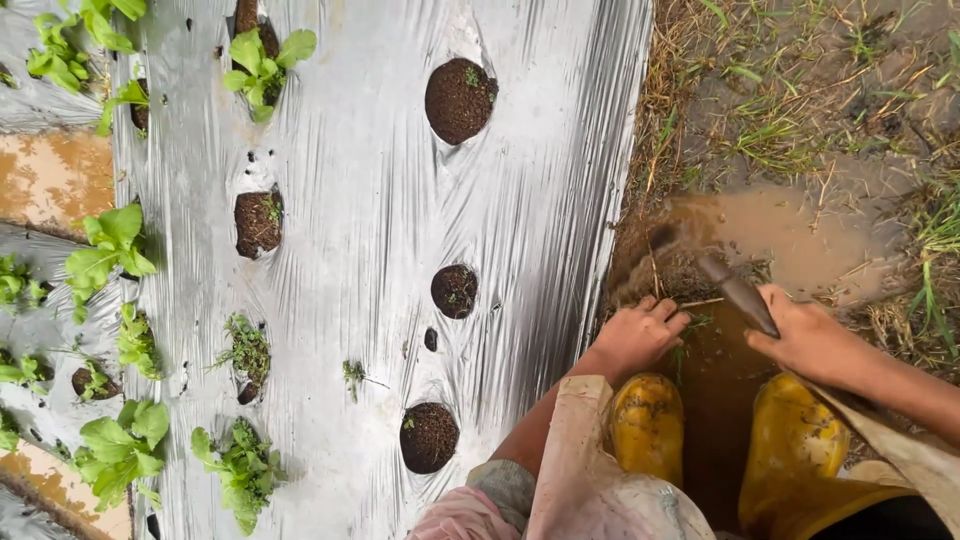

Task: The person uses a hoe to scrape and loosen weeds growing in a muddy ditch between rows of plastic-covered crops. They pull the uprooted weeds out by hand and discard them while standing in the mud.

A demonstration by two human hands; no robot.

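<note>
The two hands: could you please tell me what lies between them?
In the head view, between the left hand and the right hand gripping a muddy tool handle, lies wet brown mud with a few grass stems.

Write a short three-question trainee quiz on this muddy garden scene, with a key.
1. True or false: the right hand grips a muddy brown tool handle.
2. Where is the left hand?
A. on a green leafy seedling
B. in wet soil at the edge of the silver plastic mulch sheet
C. on a yellow rubber boot
3. Fill in: the pair of yellow rubber boots stands in brown muddy ____.

Key: 1 true; 2 B; 3 water. The left hand holds nothing that shows; its fingers are curled into the mud beside the murky brown puddle.
</note>
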